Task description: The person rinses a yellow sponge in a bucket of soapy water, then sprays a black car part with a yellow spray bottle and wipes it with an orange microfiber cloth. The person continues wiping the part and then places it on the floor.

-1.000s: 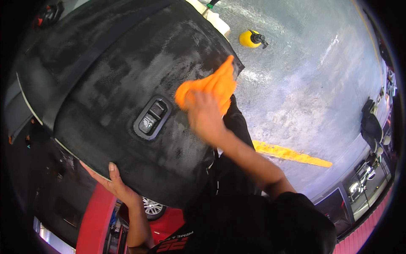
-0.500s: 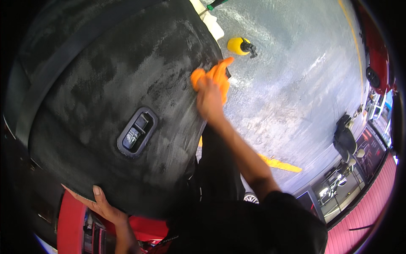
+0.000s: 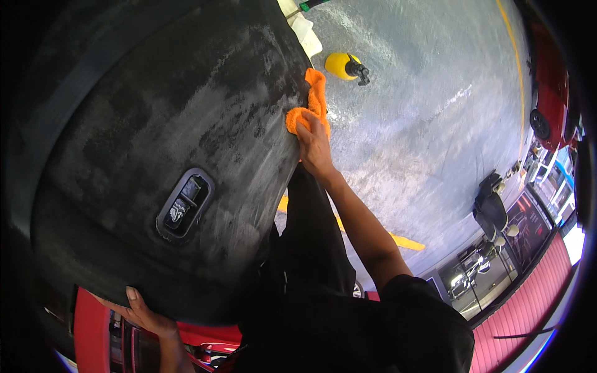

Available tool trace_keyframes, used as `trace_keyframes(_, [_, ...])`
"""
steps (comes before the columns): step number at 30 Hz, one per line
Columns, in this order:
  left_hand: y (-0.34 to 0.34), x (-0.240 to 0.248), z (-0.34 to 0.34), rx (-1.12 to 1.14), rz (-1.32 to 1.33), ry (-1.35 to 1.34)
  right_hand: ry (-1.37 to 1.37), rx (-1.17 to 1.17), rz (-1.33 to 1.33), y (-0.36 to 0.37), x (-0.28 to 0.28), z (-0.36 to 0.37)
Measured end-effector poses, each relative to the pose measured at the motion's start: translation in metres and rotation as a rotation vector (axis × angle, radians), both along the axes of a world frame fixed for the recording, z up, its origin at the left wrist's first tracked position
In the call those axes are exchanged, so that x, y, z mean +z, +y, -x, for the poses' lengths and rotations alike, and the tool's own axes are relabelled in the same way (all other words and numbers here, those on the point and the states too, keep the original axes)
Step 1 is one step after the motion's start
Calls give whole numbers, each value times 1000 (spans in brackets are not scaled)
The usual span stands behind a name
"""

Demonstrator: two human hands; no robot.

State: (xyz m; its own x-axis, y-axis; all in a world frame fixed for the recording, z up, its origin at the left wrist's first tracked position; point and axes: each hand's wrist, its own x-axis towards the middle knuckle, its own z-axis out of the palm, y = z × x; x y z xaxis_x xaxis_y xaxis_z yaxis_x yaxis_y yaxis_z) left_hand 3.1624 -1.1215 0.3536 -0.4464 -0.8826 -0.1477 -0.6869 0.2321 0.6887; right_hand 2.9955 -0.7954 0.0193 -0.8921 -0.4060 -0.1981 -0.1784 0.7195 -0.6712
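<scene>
A large black panel (image 3: 124, 149) with a fabric-like face fills the left half of the view, whitish smears all over it. Set into it is an oval recessed handle (image 3: 185, 205) with a dark frame. My right hand (image 3: 317, 149) is closed on an orange cloth (image 3: 297, 120) and presses it against the panel's right edge. One end of the cloth trails up along that edge. At the lower left my left hand (image 3: 142, 313) grips the panel's near edge. Its thumb lies on the face; the other fingers are partly hidden at the edge.
A yellow spray bottle (image 3: 339, 65) with a black head stands on the grey floor (image 3: 410, 124), right of the panel. A green-handled tool (image 3: 310, 5) and pale material (image 3: 305, 34) lie by the top edge. Red cars (image 3: 550, 93) show at far right and lower left.
My right hand and the cloth have shifted slightly along the panel's edge, and the cloth's loose end now points upward. The view has turned a little. My left hand keeps its grip.
</scene>
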Motion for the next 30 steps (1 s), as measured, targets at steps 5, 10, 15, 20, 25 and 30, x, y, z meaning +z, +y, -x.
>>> trace_keyframes(5, [-23, 1, -29, -407, 319, -283, -68, -36, -3, -10, 3, -7])
trace_keyframes(10, [-61, 1, -107, -494, 393, -324, -68, 94, -82, 9, 5, -21])
trace_keyframes(15, [-42, 6, -54, -733, 556, -354, -230, -63, -287, 25, -78, 36])
trace_keyframes(20, [-39, 17, -68, -748, 581, -418, -278, -58, -133, 15, -11, -10])
trace_keyframes(25, [-37, 10, -58, -786, 643, -412, -183, -76, -58, -21, -72, 85])
trace_keyframes(30, [-46, 23, -63, -971, 725, -523, -15, -33, 40, -7, -87, 92])
